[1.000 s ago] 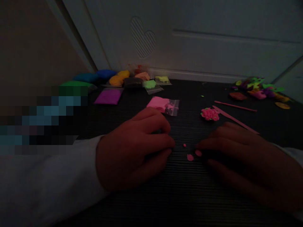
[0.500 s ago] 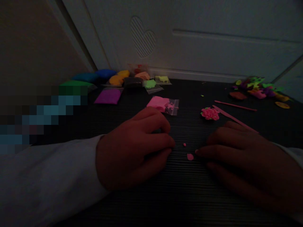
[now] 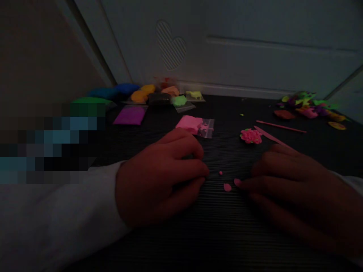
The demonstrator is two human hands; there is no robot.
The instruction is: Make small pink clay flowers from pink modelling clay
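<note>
My left hand (image 3: pixel 161 179) rests on the dark table with its fingers curled and fingertips pressed together; whatever they may hold is hidden. Just right of those fingertips lie a tiny pink clay ball (image 3: pixel 220 172) and a flat pink clay petal (image 3: pixel 227 187). My right hand (image 3: pixel 297 192) reaches in from the right, fingers stretched out and apart from the thumb. Its index fingertip touches the edge of a second pink petal (image 3: pixel 237 183) on the table. Beyond the hands sits a pink clay flower (image 3: pixel 251 136) with bits of green at its edge.
A pink modelling knife (image 3: pixel 269 136) and a thin pink stick (image 3: pixel 280 126) lie behind my right hand. An opened pink clay bag (image 3: pixel 189 124) is behind my left. Several coloured clay packs (image 3: pixel 130 114) line the back left; colourful clay pieces (image 3: pixel 310 105) are heaped back right.
My right index fingertip has drawn back slightly to the right, so the second petal beneath it now shows. My left hand has stayed almost still.
</note>
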